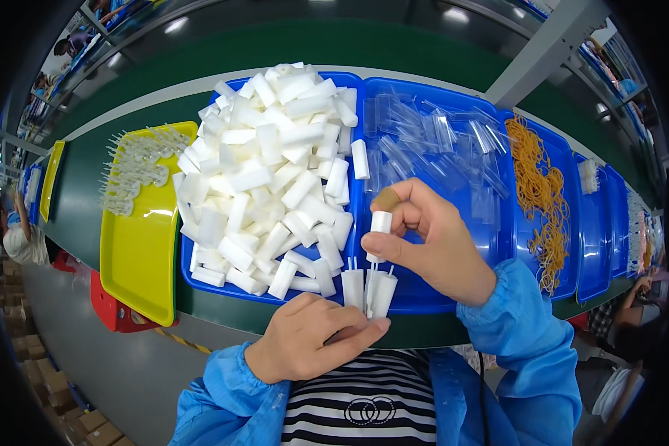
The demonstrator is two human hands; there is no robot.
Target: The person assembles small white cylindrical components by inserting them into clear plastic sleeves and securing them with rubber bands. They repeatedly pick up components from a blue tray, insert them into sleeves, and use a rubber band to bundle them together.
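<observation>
My left hand is closed at the near edge of the trays, its fingers round a few upright white foam sleeves with thin pale prongs sticking out of their tops. Just above them, my right hand pinches another white foam sleeve between thumb and index finger, which has a tan covering on it. Prongs show right under this sleeve; whether they join it I cannot tell. A heap of similar white foam pieces overfills the blue tray ahead of my left hand.
A second blue tray holds clear plastic sleeves. Orange rubber bands lie in a tray on the right, with more blue trays beyond. On the left, pronged white parts sit in a yellow tray. A grey post stands behind.
</observation>
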